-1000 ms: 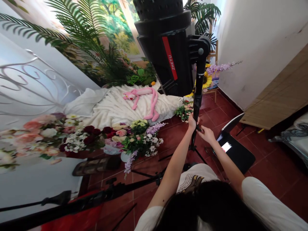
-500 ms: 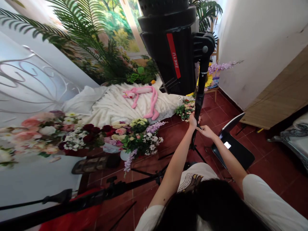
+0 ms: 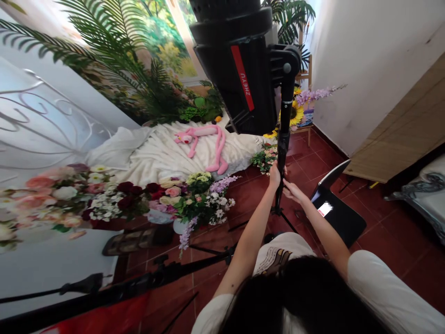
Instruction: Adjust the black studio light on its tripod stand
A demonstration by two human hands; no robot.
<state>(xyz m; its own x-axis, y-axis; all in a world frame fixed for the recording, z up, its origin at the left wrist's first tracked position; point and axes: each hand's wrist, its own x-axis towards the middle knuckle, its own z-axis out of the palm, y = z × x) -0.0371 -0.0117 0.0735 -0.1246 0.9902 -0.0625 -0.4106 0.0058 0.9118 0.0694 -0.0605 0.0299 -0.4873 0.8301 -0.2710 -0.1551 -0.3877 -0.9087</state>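
Observation:
A black studio light [image 3: 239, 79] with a red stripe is mounted on top of a black light stand [image 3: 284, 121]. My left hand [image 3: 275, 176] is wrapped around the stand's pole below the lamp. Just below and to the right, my right hand [image 3: 294, 191] has its fingers drawn together against the side of the pole. Whatever lies between those right fingers is too small and hidden to make out. The stand's legs spread over the floor beneath my hands.
A black chair [image 3: 342, 222] with a lit phone [image 3: 325, 209] on it stands at the right. Flower bouquets [image 3: 198, 199] line the left. Behind them, a pink plush toy [image 3: 205, 132] lies on a white blanket [image 3: 156, 150]. Another black stand [image 3: 139, 287] crosses the lower left.
My right fingers have shifted slightly left and up against the pole. The lamp and stand appear a little further left in view. The phone's screen looks different.

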